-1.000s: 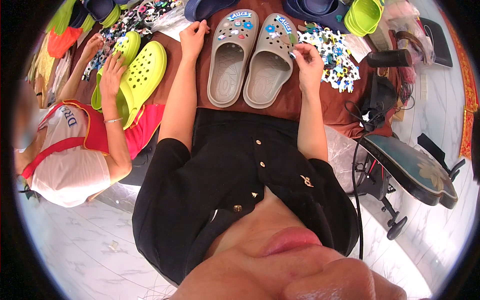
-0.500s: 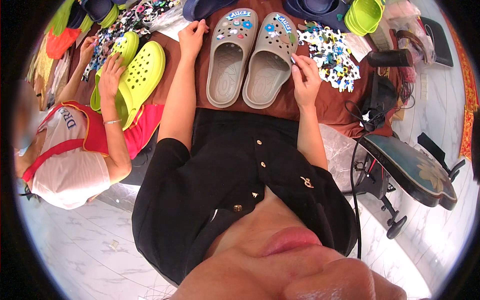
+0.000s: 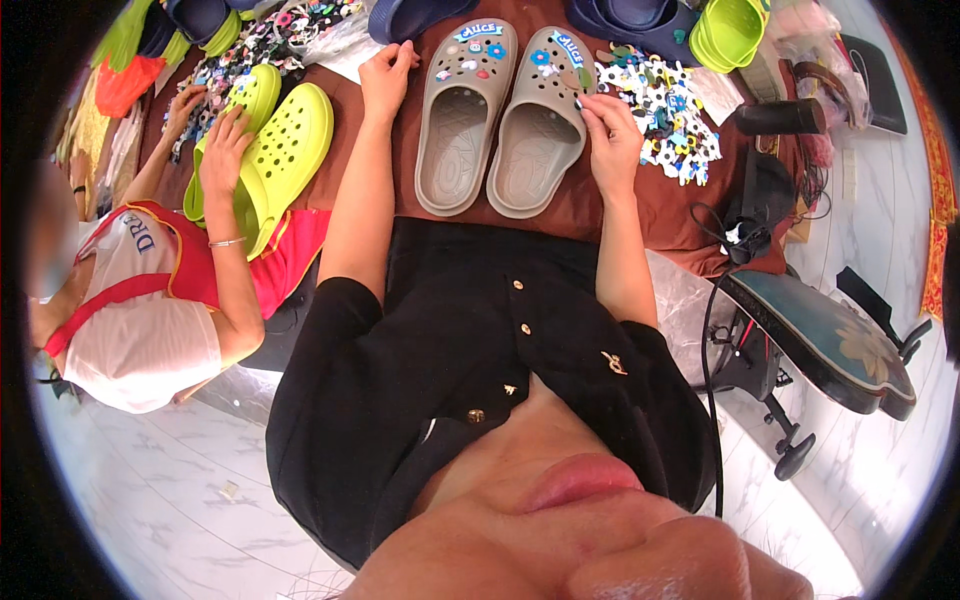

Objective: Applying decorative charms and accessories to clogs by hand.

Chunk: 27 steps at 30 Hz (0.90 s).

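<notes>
Both hands [image 3: 612,135] beside grey clogs [image 3: 500,120]

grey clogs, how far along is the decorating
Both grey clogs already carry several charms near their toes. In hand: the right hand is at the right clog's edge, fingertips by a charm; the left hand rests on the table beside the left clog. Left: many holes are bare, and a charm pile waits.

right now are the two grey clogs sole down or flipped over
Sole down: both grey clogs lie side by side on the brown table, footbeds and charms facing up.
</notes>
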Each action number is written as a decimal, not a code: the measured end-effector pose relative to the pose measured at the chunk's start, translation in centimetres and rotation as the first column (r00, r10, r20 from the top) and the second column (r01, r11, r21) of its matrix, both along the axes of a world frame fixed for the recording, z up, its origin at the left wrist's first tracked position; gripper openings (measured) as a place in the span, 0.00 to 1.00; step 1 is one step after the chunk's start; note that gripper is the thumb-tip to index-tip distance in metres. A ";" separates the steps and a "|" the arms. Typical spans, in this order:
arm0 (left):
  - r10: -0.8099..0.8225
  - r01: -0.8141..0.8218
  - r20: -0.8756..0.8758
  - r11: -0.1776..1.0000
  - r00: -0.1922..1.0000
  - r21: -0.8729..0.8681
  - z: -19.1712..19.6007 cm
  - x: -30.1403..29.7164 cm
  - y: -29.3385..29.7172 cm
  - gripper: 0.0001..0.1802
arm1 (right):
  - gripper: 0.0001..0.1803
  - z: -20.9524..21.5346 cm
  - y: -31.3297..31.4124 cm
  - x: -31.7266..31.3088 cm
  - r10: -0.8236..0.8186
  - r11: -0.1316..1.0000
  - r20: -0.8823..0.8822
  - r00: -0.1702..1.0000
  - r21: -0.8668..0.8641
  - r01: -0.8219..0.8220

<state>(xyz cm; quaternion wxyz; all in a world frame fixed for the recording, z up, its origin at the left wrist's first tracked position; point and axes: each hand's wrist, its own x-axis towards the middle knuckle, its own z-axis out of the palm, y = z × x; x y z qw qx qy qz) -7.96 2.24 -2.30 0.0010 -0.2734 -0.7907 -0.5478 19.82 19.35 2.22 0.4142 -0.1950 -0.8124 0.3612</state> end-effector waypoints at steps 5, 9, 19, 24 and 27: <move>0.004 -0.004 -0.028 1.000 1.000 -0.004 -0.1 -0.2 -0.1 0.19 | 0.14 0.8 0.2 1.2 0.097 0.984 0.116 0.989 0.138 -0.112; 0.011 -0.011 -0.016 1.000 1.000 -0.013 0.0 -0.2 -0.1 0.18 | 0.18 1.9 -0.2 1.6 0.111 0.962 0.172 0.979 0.230 -0.149; 0.006 -0.007 -0.023 1.000 1.000 -0.015 -0.1 -0.2 0.1 0.19 | 0.23 0.4 -2.3 0.2 -0.132 0.924 0.143 0.981 0.376 0.070; 0.018 -0.017 0.006 0.999 1.000 -0.044 -0.2 -0.2 -0.1 0.19 | 0.28 0.6 -2.4 1.4 -0.120 0.954 0.085 0.989 0.285 0.091; -0.006 0.005 0.006 1.000 1.000 0.002 -0.4 -0.4 -0.1 0.19 | 0.27 0.5 -1.7 3.2 -0.155 0.984 0.085 0.984 0.100 0.146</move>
